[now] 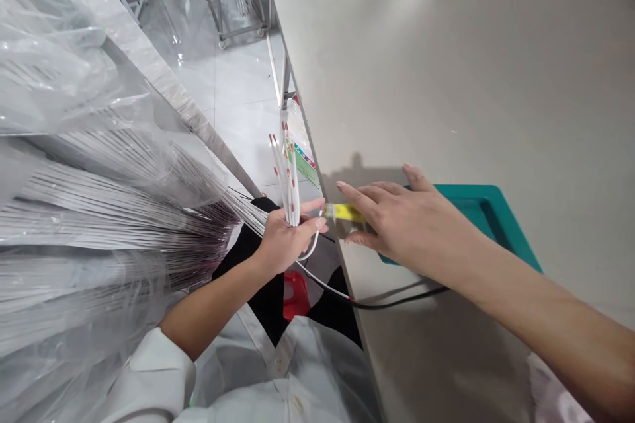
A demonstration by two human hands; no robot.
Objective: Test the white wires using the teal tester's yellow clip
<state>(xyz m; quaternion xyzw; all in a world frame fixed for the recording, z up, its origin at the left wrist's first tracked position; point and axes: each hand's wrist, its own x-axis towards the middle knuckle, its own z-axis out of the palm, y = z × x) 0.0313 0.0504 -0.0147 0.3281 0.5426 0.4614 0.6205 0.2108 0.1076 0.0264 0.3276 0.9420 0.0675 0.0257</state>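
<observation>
My left hand [285, 238] is closed around a bundle of thin white cables [292, 195] whose red-tipped ends point up and away. One white cable [311, 250] loops below the hand, back towards its fingertips. Those fingertips meet the clear tip of a narrow yellow piece [348, 213] at the table's edge; its exact kind is unclear. Over the yellow piece, my right hand [411, 225] has its fingers spread, with thumb and forefinger apart on either side of it. The far end of the yellow piece is hidden beneath that hand.
A teal tray [516, 231] lies under my right forearm on the grey table [471, 79]. A black cord [391, 305] crosses the table edge. Many white cables [124, 205] under clear plastic fill the left side. A red stool [296, 294] and a wheeled rack [215, 3] stand below.
</observation>
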